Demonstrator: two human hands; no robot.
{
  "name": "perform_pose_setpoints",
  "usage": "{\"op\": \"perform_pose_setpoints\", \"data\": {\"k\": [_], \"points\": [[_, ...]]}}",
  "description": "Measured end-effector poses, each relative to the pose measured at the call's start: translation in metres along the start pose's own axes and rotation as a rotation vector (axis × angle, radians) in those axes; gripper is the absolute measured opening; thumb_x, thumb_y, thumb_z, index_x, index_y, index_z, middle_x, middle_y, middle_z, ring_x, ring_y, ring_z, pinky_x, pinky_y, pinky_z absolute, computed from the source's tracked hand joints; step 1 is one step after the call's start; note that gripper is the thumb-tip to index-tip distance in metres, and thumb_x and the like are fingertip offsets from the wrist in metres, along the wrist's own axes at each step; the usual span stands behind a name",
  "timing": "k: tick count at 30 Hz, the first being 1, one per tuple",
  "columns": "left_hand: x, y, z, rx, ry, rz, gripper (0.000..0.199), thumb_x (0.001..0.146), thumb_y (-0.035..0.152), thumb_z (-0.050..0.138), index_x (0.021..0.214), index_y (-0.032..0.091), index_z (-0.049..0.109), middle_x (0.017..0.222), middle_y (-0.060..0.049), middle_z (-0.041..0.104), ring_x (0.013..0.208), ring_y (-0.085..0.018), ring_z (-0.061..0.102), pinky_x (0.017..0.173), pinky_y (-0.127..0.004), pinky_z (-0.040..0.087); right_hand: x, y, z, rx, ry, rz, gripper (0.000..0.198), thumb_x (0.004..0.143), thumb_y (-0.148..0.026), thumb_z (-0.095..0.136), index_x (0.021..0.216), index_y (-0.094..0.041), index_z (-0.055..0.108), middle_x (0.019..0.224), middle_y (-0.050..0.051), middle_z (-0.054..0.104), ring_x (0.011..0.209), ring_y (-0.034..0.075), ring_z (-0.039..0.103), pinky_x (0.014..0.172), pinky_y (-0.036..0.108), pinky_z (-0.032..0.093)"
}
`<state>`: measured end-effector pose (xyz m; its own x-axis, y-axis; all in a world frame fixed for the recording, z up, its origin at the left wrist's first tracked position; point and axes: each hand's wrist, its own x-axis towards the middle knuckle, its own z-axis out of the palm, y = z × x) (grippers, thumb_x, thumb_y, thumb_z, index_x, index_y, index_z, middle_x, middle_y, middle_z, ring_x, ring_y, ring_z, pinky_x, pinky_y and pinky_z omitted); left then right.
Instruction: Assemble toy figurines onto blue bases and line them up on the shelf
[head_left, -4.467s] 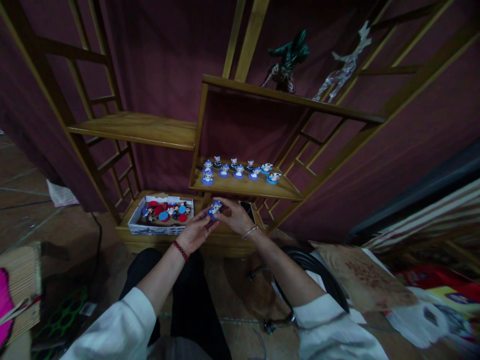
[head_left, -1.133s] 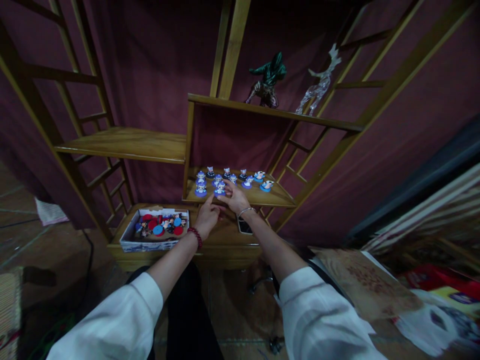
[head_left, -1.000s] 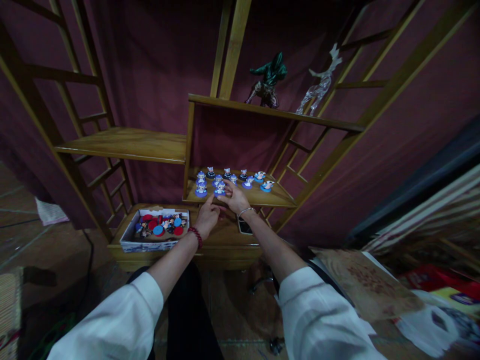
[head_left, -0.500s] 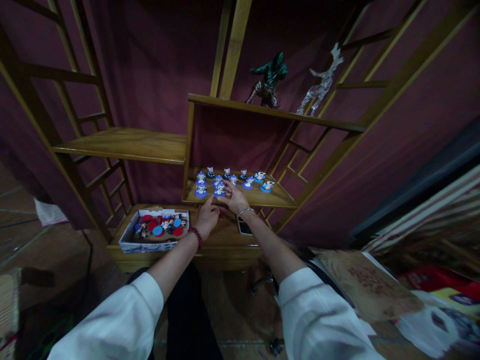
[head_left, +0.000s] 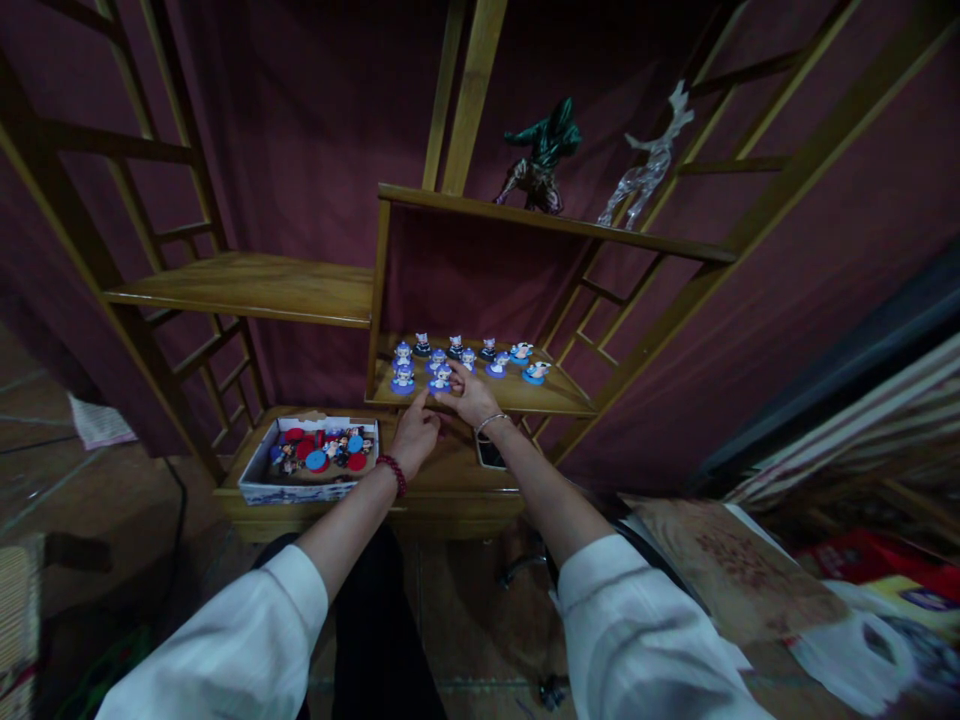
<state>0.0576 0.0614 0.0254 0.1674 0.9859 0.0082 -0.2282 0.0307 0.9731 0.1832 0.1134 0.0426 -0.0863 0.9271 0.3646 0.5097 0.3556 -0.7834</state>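
A purple-and-white figurine [head_left: 439, 378] on a round purple base stands at the front of the low wooden shelf [head_left: 480, 397]. My right hand [head_left: 469, 398] has its thumb and index finger around this figurine from the right. Just below and to the left, my left hand [head_left: 416, 435] reaches to the shelf's front edge with its index finger stretched out near the figurine's base; it holds nothing that I can see. Another purple figurine [head_left: 403, 379] stands to the left. Behind are several more purple ones, dark-based figurines [head_left: 456, 347] and blue-based figurines [head_left: 535, 373].
An open box [head_left: 300, 490] of loose figurines with red and blue bases sits on the lower cabinet top. A dark phone-like object [head_left: 491, 453] lies under my right wrist. Above, a green-and-brown statue [head_left: 544, 160] and a clear deer figure [head_left: 649, 165] stand on the upper shelf.
Both hands and the figurines keep nearly the same places. The view has shifted very slightly.
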Motion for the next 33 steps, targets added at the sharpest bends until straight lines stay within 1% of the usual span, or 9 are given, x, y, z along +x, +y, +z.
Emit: {"op": "perform_pose_setpoints", "data": {"k": [7, 13, 17, 22, 28, 33], "points": [[-0.001, 0.002, 0.000, 0.046, -0.001, -0.006, 0.066, 0.069, 0.008, 0.045, 0.131, 0.018, 0.028, 0.072, -0.001, 0.065, 0.056, -0.010, 0.055, 0.052, -0.019, 0.042, 0.001, 0.000, -0.001, 0.007, -0.016, 0.014, 0.062, 0.059, -0.020, 0.066, 0.118, -0.020, 0.045, 0.099, 0.006, 0.061, 0.096, 0.017, 0.055, 0.086, 0.034, 0.043], [0.000, 0.001, -0.001, 0.098, -0.007, 0.009, 0.065, 0.070, 0.009, 0.046, 0.131, 0.018, 0.028, 0.072, -0.001, 0.064, 0.057, -0.010, 0.055, 0.051, -0.019, 0.042, 0.002, 0.003, -0.002, -0.011, -0.018, 0.013, 0.061, 0.060, -0.022, 0.066, 0.117, -0.020, 0.045, 0.100, 0.006, 0.061, 0.096, 0.017, 0.056, 0.086, 0.034, 0.044], [0.002, -0.003, -0.004, 0.177, -0.031, 0.018, 0.063, 0.073, 0.011, 0.044, 0.132, 0.018, 0.025, 0.070, 0.000, 0.063, 0.057, -0.008, 0.055, 0.053, -0.018, 0.042, 0.004, 0.008, -0.001, 0.002, -0.029, 0.018, 0.062, 0.059, -0.023, 0.067, 0.117, -0.021, 0.044, 0.103, 0.006, 0.060, 0.097, 0.017, 0.056, 0.087, 0.034, 0.044], [0.004, -0.006, -0.006, 0.278, -0.047, 0.060, 0.063, 0.074, 0.011, 0.044, 0.133, 0.018, 0.024, 0.070, 0.001, 0.063, 0.057, -0.007, 0.054, 0.056, -0.017, 0.041, 0.005, 0.011, -0.001, -0.004, -0.032, 0.014, 0.061, 0.060, -0.024, 0.067, 0.117, -0.019, 0.044, 0.105, 0.007, 0.060, 0.098, 0.017, 0.055, 0.087, 0.033, 0.044], [0.004, -0.007, -0.006, 0.294, -0.055, 0.065, 0.063, 0.074, 0.011, 0.043, 0.133, 0.018, 0.021, 0.074, 0.000, 0.063, 0.059, -0.008, 0.055, 0.056, -0.018, 0.041, 0.005, 0.014, -0.001, 0.018, -0.032, 0.014, 0.061, 0.060, -0.025, 0.067, 0.116, -0.019, 0.044, 0.106, 0.007, 0.060, 0.100, 0.017, 0.055, 0.088, 0.033, 0.044], [0.004, -0.006, -0.006, 0.289, -0.067, 0.059, 0.063, 0.075, 0.011, 0.042, 0.134, 0.017, 0.020, 0.073, 0.000, 0.064, 0.060, -0.008, 0.056, 0.054, -0.018, 0.041, 0.006, 0.017, 0.000, 0.003, -0.023, 0.012, 0.059, 0.060, -0.025, 0.067, 0.115, -0.021, 0.045, 0.103, 0.005, 0.061, 0.097, 0.017, 0.056, 0.086, 0.033, 0.045]]}}
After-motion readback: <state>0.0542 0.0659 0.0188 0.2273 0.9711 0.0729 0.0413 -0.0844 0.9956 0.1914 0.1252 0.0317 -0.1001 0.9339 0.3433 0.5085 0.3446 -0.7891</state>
